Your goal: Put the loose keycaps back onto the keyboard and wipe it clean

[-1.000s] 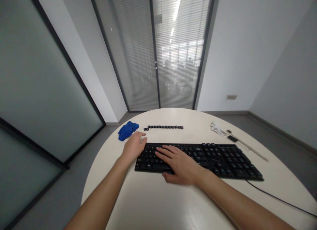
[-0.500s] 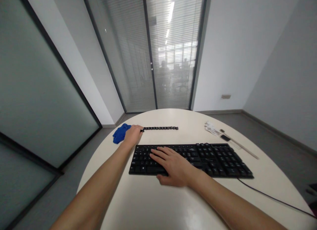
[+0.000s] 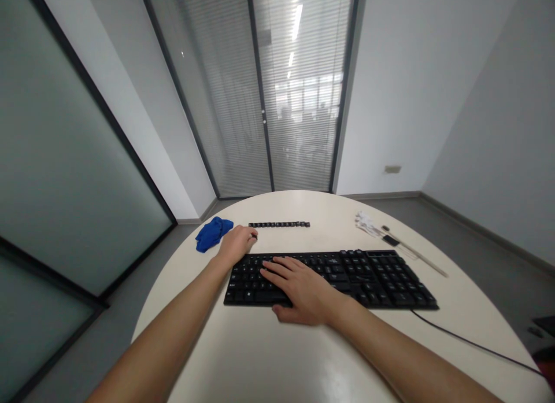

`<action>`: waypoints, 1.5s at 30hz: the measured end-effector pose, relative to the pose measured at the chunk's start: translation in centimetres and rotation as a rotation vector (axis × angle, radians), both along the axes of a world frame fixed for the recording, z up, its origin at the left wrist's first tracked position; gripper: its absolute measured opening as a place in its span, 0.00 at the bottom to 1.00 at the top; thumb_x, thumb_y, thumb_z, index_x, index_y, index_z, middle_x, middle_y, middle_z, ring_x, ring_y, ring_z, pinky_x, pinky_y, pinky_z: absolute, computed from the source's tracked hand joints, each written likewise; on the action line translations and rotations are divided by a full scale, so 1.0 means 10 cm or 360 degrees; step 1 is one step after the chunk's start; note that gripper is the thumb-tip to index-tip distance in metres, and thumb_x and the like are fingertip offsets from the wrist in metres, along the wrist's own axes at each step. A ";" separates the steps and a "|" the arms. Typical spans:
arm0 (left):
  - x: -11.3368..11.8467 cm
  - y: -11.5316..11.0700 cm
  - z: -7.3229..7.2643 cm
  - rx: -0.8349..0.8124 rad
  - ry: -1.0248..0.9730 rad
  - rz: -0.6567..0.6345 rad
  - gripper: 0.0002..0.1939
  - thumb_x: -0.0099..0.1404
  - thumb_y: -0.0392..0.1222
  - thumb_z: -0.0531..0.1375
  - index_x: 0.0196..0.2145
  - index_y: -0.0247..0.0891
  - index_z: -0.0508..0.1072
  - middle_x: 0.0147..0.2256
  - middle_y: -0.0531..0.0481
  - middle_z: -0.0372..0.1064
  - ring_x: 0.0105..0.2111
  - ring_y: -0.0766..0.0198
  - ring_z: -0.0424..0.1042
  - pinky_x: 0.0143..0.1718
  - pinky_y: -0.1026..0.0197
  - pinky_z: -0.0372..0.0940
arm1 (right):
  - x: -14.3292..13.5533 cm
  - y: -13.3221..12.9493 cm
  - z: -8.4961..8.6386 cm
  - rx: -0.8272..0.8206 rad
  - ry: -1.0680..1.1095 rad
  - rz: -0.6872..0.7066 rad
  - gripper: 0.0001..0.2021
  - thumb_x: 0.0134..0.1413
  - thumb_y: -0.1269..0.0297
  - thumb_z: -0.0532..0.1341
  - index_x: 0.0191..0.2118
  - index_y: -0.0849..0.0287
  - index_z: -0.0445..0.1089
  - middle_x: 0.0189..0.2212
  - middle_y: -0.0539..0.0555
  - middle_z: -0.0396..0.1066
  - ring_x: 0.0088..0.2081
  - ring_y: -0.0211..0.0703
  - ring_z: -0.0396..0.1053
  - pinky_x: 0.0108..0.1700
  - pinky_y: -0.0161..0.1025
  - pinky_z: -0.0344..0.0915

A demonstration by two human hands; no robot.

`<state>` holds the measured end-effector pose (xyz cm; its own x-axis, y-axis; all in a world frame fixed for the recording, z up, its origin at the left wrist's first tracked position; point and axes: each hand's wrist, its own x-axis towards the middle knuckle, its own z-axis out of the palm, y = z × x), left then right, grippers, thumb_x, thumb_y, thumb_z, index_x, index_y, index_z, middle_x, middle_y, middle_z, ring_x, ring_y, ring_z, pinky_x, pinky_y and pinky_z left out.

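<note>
I take the clock centre as the middle of the keyboard (image 3: 379, 284), with 12 o'clock directed away from me. The keyboard lies flat on the table (image 3: 251, 357); its cable (image 3: 468, 338) exits the near edge toward 4 o'clock.

I have the left hand (image 3: 236, 244) at 10 o'clock, near the keyboard's far corner; its thumb and forefinger are pinched on a small black key (image 3: 254, 237). I cannot tell whether this hand touches the keyboard.

I have the right hand (image 3: 301, 290) palm down over the keyboard, toward 9 o'clock, fingers extended, thumb spread apart from them.

At 11 o'clock I see a row of loose keys (image 3: 280, 224); at 10 o'clock, beyond the left hand, a blue cloth (image 3: 210, 235); at 2 o'clock, a pale stick (image 3: 427, 261).
</note>
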<state>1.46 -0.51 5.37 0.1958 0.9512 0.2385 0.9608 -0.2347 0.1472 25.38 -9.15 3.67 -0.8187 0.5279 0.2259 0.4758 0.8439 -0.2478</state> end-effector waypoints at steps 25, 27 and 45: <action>-0.52 -0.58 -0.09 -0.0236 -0.0885 -0.0371 0.09 0.63 0.42 0.63 0.39 0.42 0.82 0.42 0.48 0.80 0.45 0.53 0.76 0.52 0.53 0.66 | -0.02 0.00 0.03 -0.0006 -0.0037 -0.0018 0.38 0.53 0.58 0.64 0.69 0.59 0.57 0.70 0.58 0.53 0.69 0.59 0.49 0.70 0.56 0.45; -0.53 -0.58 -0.09 -0.0259 -0.0902 -0.0383 0.09 0.63 0.42 0.63 0.39 0.42 0.82 0.42 0.48 0.80 0.45 0.53 0.77 0.52 0.53 0.66 | -0.02 0.00 0.03 -0.0008 -0.0024 -0.0019 0.38 0.53 0.58 0.64 0.69 0.59 0.57 0.70 0.58 0.53 0.69 0.59 0.50 0.70 0.57 0.46; -0.51 -0.62 -0.02 -0.0205 -0.0676 -0.0561 0.08 0.67 0.40 0.61 0.38 0.40 0.81 0.40 0.46 0.79 0.42 0.56 0.75 0.48 0.56 0.66 | -0.02 0.00 0.07 0.0006 -0.0024 -0.0023 0.30 0.66 0.51 0.55 0.69 0.56 0.58 0.69 0.57 0.55 0.69 0.56 0.51 0.70 0.55 0.48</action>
